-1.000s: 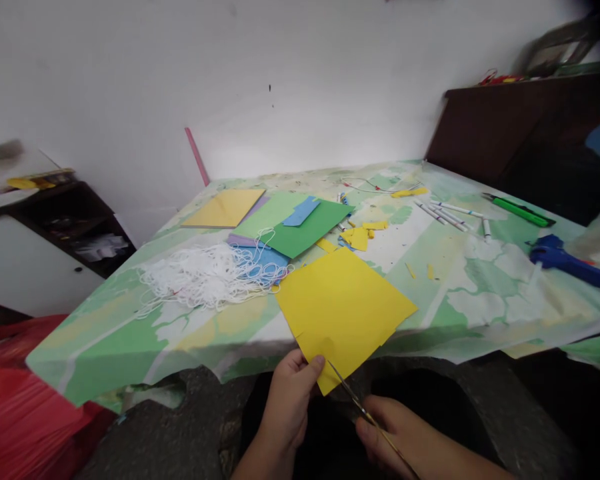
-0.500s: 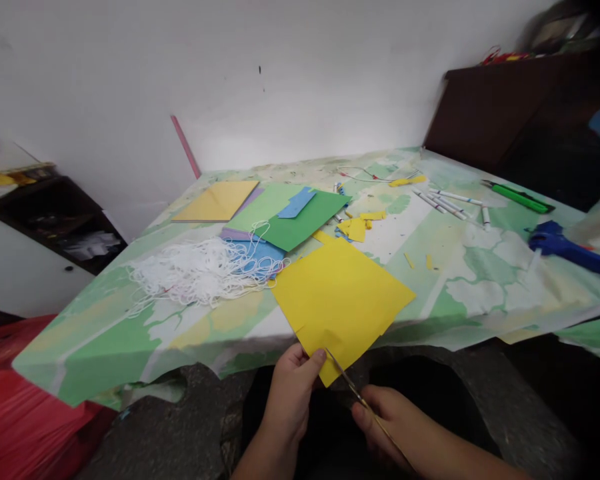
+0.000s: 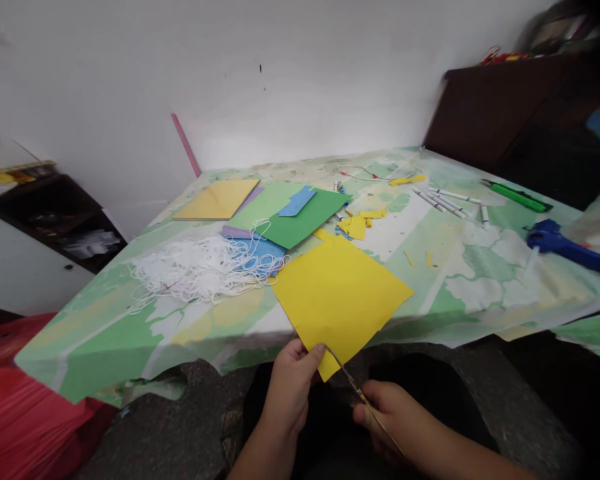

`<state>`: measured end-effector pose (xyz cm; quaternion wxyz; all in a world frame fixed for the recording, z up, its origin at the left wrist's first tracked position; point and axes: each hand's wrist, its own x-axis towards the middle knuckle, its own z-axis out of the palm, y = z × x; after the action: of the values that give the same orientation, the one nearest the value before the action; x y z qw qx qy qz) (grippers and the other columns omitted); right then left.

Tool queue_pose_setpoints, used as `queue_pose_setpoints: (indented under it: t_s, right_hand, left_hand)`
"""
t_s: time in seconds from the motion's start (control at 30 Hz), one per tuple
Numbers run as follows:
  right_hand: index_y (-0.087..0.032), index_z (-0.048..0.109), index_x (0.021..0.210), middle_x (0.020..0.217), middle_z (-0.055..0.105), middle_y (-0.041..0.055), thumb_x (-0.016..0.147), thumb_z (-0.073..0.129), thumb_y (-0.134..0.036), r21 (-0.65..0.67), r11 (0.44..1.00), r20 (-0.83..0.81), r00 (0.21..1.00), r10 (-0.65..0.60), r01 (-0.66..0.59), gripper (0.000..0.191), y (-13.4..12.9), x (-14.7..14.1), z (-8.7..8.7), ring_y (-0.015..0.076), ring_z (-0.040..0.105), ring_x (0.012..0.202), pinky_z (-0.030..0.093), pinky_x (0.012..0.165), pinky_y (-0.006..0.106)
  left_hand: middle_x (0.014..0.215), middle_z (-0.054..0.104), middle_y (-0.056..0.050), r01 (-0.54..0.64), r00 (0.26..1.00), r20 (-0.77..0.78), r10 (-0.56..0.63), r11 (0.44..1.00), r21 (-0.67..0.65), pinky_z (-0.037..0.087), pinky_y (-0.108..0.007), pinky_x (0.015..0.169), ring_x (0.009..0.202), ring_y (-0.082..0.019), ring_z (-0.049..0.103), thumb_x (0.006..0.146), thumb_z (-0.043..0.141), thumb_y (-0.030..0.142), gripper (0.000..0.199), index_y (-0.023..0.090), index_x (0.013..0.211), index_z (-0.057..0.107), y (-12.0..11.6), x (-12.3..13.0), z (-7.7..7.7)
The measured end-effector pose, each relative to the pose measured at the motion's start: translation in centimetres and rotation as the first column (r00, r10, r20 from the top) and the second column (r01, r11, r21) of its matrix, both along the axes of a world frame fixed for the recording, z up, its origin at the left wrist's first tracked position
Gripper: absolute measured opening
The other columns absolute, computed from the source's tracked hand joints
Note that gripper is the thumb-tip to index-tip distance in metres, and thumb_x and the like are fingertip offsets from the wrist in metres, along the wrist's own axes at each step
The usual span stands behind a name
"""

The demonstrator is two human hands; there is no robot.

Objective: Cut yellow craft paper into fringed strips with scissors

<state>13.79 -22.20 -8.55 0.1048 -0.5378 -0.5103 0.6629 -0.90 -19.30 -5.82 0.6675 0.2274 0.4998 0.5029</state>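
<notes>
A large yellow sheet (image 3: 343,293) lies partly on the table, its near corner hanging over the front edge. My left hand (image 3: 295,377) pinches that sheet near the corner, thumb on top. Closed around the handles of a pair of scissors (image 3: 349,379), my right hand (image 3: 387,417) is just right of the corner. The scissor blades lie against the yellow paper, their tip close to my left thumb. My right fingers partly hide the handles.
White string (image 3: 200,267) is heaped at the left beside coloured sheets (image 3: 307,217). Yellow scraps (image 3: 355,227), white markers (image 3: 447,203), a green cutter (image 3: 517,195) and a blue tool (image 3: 570,247) lie on the right. A red bag (image 3: 25,400) is at lower left.
The scissor blades have shifted slightly at the paper's corner, near my left thumb. Both hands keep their hold and have hardly moved.
</notes>
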Motion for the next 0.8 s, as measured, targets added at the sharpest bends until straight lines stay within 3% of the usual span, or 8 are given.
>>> queue_pose_setpoints:
  t_s: [0.4, 0.53, 0.63, 0.8]
  right_hand:
    - [-0.015, 0.041, 0.068, 0.039, 0.039, -0.0067, 0.07, 0.045, -0.049, -0.004, 1.0, 0.03, 0.999, 0.023, -0.023, 0.034, -0.1, 0.3, 0.4, 0.0046, 0.034, 0.029, 0.024, 0.027, 0.013]
    - [-0.015, 0.04, 0.066, 0.04, 0.037, -0.0062, 0.07, 0.032, -0.062, 0.093, 0.995, 0.031, 0.999, 0.022, -0.025, 0.048, -0.6, 0.4, 0.0, 0.0036, 0.032, 0.031, 0.021, 0.028, 0.013]
    - [-0.015, 0.04, 0.062, 0.043, 0.038, -0.0046, 0.07, 0.028, -0.065, 0.175, 0.984, 0.034, 0.999, 0.02, -0.026, 0.052, -0.6, 0.2, 0.1, 0.0034, 0.032, 0.034, 0.021, 0.03, 0.013]
    - [-0.015, 0.04, 0.063, 0.041, 0.039, -0.0051, 0.07, 0.028, -0.065, 0.114, 0.993, 0.072, 0.997, 0.015, -0.024, 0.051, -0.2, -0.3, 1.1, 0.0037, 0.031, 0.031, 0.022, 0.03, 0.014]
  left_hand:
    - [0.065, 0.063, -0.004, 0.011, 1.0, 0.009, -0.011, 1.0, 0.002, 0.037, -0.021, 0.045, 0.05, -0.011, 0.053, 0.062, 0.061, 0.024, 0.019, 0.011, 0.076, 0.057, -0.4, 0.1, 0.1]
    - [0.063, 0.063, -0.004, -0.003, 1.0, 0.011, 0.003, 1.0, 0.002, 0.037, -0.021, 0.044, 0.049, -0.01, 0.052, 0.062, 0.06, 0.023, 0.017, 0.011, 0.074, 0.056, -0.6, 0.0, 0.1]
    - [0.065, 0.063, -0.005, 0.011, 0.999, 0.035, -0.011, 1.0, 0.013, 0.04, -0.022, 0.048, 0.05, -0.011, 0.053, 0.062, 0.06, 0.023, 0.019, 0.011, 0.076, 0.057, -0.8, 0.1, 0.0]
    - [0.072, 0.064, -0.007, 0.019, 0.999, 0.03, -0.02, 0.999, 0.038, 0.043, -0.028, 0.062, 0.062, -0.015, 0.057, 0.06, 0.063, 0.025, 0.021, 0.011, 0.075, 0.059, -1.0, 0.4, -0.3]
